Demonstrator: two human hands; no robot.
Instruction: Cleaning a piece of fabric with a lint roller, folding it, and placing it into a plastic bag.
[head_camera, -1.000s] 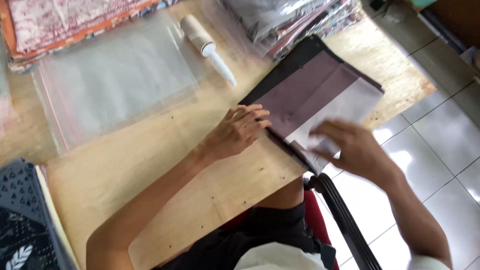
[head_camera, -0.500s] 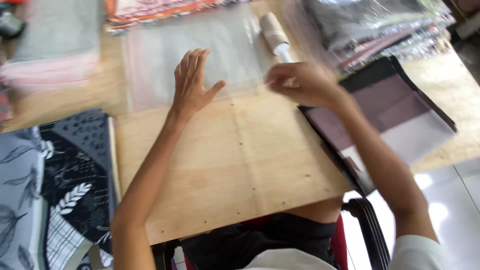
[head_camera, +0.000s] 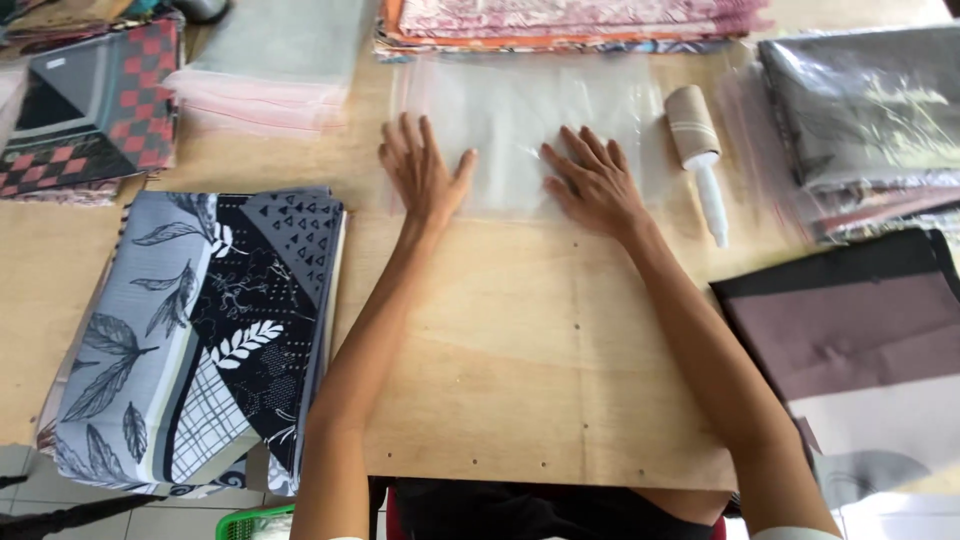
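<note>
Both my hands rest flat, fingers spread, on a stack of clear plastic bags (head_camera: 520, 110) lying at the far middle of the wooden table (head_camera: 500, 350). My left hand (head_camera: 420, 175) presses the bags' near left corner. My right hand (head_camera: 592, 180) presses the near right part. Neither hand grips anything. A lint roller (head_camera: 700, 150) with a white handle lies just right of my right hand.
A folded grey, black and white leaf-patterned cloth (head_camera: 200, 330) lies at the left. A folded black, mauve and white cloth (head_camera: 850, 340) lies at the right. Bagged dark cloths (head_camera: 860, 110) sit far right, patterned cloths (head_camera: 560, 20) at the back, a red checked cloth (head_camera: 90, 100) and more bags (head_camera: 270, 70) far left.
My hands left the black and mauve cloth at the right and reached forward to the clear bags. My right hand came off the lint roller and now lies flat.
</note>
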